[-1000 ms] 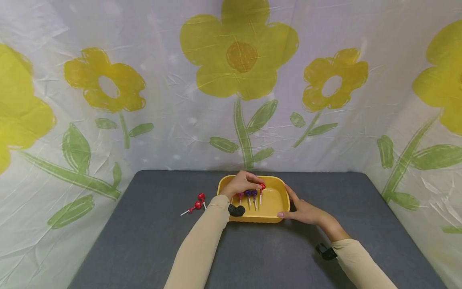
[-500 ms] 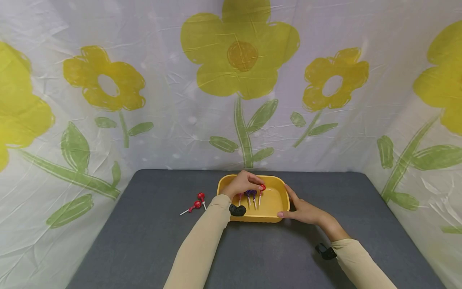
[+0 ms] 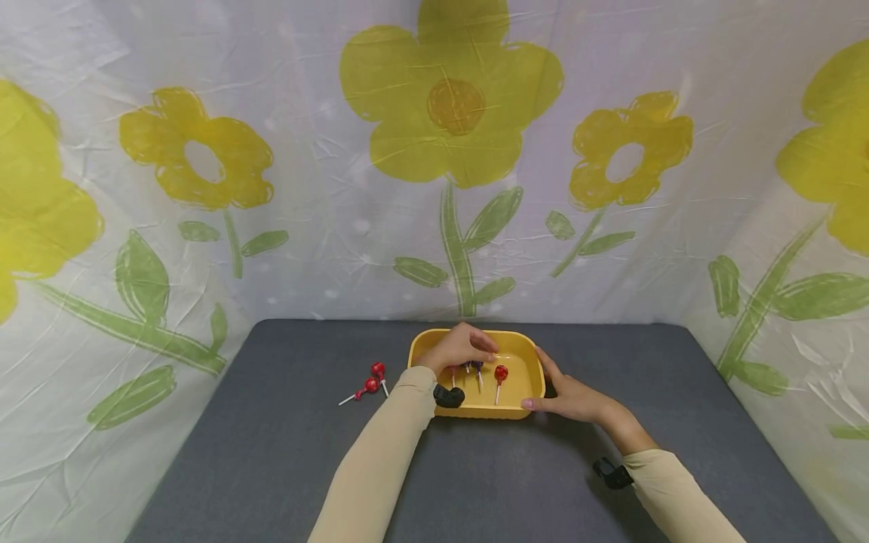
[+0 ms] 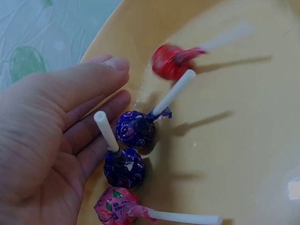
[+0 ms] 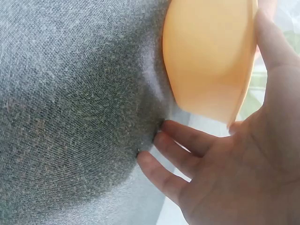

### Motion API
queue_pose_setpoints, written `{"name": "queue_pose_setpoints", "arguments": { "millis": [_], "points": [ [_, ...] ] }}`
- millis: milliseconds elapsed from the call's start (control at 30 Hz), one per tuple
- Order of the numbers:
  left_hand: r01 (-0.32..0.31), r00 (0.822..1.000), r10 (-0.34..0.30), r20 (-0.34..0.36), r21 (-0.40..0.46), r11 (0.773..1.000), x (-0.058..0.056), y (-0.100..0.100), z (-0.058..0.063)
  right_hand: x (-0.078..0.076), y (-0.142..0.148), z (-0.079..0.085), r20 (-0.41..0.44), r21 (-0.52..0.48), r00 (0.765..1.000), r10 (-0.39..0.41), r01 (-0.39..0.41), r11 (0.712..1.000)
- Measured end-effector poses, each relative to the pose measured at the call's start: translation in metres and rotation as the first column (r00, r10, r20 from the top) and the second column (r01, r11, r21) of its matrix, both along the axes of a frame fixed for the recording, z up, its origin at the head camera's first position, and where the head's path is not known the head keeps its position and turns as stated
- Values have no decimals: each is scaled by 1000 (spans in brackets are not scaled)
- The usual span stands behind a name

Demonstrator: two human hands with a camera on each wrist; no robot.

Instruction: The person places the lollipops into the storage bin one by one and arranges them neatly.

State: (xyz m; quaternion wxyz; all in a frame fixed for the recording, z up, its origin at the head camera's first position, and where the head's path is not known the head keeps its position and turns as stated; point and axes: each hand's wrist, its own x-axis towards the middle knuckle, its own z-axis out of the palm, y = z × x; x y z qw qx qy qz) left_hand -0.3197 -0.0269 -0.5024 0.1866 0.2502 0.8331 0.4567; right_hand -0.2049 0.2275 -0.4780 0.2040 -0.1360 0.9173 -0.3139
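Note:
Inside the yellow plastic tray (image 3: 521, 386), my left hand (image 3: 456, 348) has loosely bent fingers and holds nothing. Just past its fingertips is a red lollipop (image 3: 501, 372), blurred in the left wrist view with its white stick pointing away. Two purple lollipops (image 4: 136, 129) and a pink lollipop (image 4: 116, 206) sit in a row along that hand, partly hidden by it in the head view. My right hand (image 3: 577, 398) holds the tray's right end, thumb at the front corner and a finger at the far side. The right wrist view shows its other fingers spread beside the tray wall.
Two red lollipops (image 3: 371, 385) lie on the dark grey table (image 3: 271, 452) left of the tray, close to my left forearm. A flower-printed cloth (image 3: 326, 226) hangs behind the table and on both sides.
My left hand has let go of the red lollipop, which now lies lower and further right in the tray. The right hand keeps its place on the tray.

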Motion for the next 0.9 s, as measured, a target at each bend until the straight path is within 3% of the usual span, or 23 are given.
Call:
{"name": "queue_pose_setpoints", "arguments": {
  "millis": [333,900],
  "points": [
    [88,996,-87,27,-42,995,5,8,3,1,0,1,11,-4,1000,-9,9,1000],
    [67,998,-67,8,-36,997,5,11,0,-1,2,-3,0,-16,1000,5,-5,1000]
  ]
}}
